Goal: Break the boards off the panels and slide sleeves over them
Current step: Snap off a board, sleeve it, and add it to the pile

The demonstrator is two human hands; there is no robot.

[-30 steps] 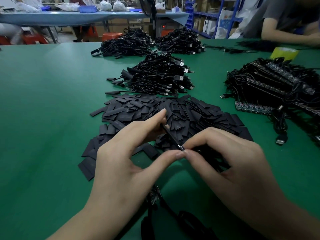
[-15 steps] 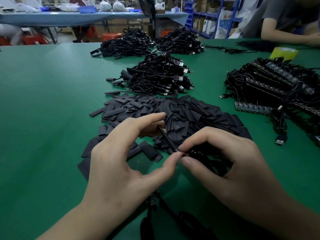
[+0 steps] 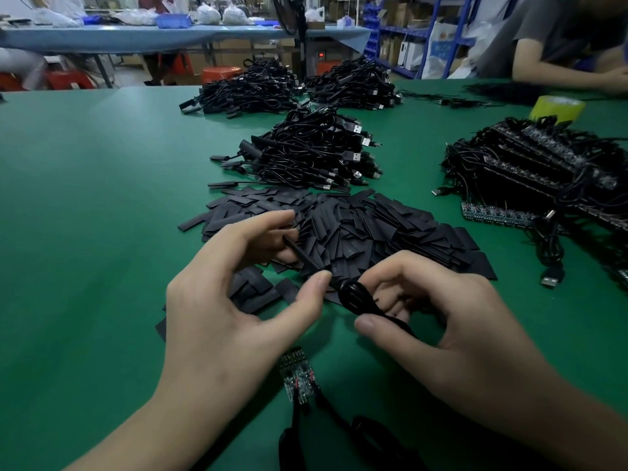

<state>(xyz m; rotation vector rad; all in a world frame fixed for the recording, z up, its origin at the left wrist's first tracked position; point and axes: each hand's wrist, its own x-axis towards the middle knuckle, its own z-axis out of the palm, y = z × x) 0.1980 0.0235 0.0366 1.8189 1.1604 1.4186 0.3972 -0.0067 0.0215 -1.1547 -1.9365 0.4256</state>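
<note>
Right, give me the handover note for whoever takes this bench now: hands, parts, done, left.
Left hand pinches a sleeve edge-on between thumb and fingers.
Right hand holds the coiled cable running from it.
Loose sleeves lie piled just beyond the hands; one bare board with its cable lies nearer the person; panels sit to the right.
Done: the cable heap behind the pile looks sleeved.
Left: the bare board, then the panels.

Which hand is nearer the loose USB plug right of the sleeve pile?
Right. The right hand, holding a cable, is left of the USB plug; left hand, pinching a sleeve, lies farther left.
</note>
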